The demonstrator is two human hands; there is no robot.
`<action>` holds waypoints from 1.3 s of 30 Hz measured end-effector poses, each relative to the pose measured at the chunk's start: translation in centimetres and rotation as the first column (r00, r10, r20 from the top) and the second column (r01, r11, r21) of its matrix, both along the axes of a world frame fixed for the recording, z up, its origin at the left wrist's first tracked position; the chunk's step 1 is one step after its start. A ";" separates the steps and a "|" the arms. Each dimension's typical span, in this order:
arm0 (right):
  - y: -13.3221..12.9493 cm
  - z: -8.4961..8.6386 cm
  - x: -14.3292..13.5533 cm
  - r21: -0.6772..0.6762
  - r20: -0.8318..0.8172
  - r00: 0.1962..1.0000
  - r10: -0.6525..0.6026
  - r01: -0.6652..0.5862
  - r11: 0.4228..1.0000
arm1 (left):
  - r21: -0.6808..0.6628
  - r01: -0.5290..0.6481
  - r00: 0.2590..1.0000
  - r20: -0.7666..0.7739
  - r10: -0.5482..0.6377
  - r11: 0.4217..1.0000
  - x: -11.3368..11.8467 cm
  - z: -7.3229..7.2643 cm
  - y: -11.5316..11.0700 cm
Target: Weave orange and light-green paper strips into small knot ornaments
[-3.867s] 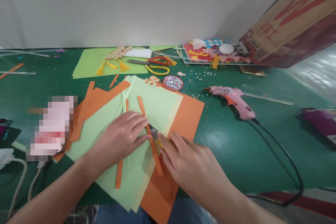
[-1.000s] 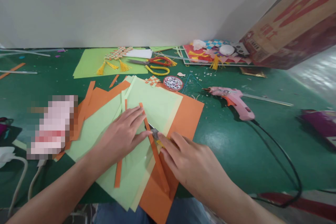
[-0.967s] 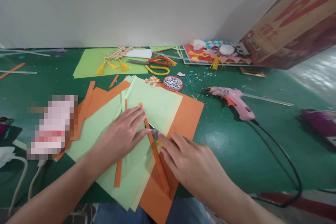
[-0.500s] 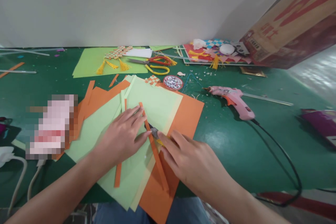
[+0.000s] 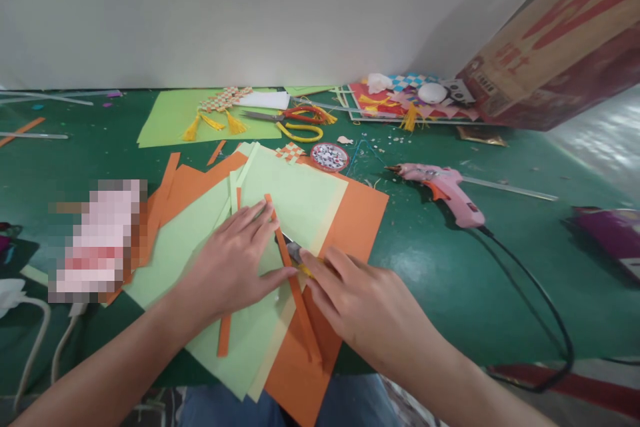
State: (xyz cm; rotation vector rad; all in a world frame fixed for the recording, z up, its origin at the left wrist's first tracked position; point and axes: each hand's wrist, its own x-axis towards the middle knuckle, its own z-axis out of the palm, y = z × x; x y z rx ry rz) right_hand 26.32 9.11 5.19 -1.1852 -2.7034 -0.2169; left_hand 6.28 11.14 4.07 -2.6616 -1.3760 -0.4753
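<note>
The left hand [image 5: 235, 260] lies palm down with its fingers extended and slightly apart, its fingertips on the upper part of a long, narrow orange paper strip [image 5: 300, 310] and its thumb reaching across the strip lower down. The right hand [image 5: 365, 293] is closed around a yellow-handled cutting knife with a grey metal collar [image 5: 294, 251], whose blade points toward the left fingertips and meets the strip, which partly hides it. The strip slants from the left fingertips down between the 2 hands, over pale green paper sheets [image 5: 305, 193] and a wide orange paper sheet [image 5: 360, 213] that shows beside the green ones. A 2nd narrow orange strip [image 5: 225, 337] runs under the left hand, its ends showing above and below. Beyond the hands are a round, red-rimmed container of small black-and-white pieces [image 5: 330, 157], a pair of scissors with 1 red and 1 yellow handle [image 5: 303, 115], and a woven orange-and-white paper ornament with yellow tassels [image 5: 227, 100]. To the right of the right hand, a pink glue gun with an orange trigger [image 5: 443, 190] rests on the green tabletop [image 5: 450, 280]. Left of the left hand lies a pink, blurred rectangular object [image 5: 100, 240].
</note>
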 end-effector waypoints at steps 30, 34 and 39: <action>0.3 0.0 -0.5 0.042 -0.045 0.997 -0.058 0.060 0.997 | -0.032 -0.008 1.000 -0.003 0.008 0.999 0.1 0.0 -0.3; 0.5 0.1 -0.6 0.016 -0.031 0.997 -0.067 0.067 0.998 | -0.015 0.000 1.000 -0.016 0.000 1.000 0.1 0.0 -0.2; 0.6 0.3 -0.7 0.004 -0.031 0.997 -0.066 0.066 0.998 | -0.026 0.000 1.000 -0.006 0.000 1.000 0.0 -0.1 -0.3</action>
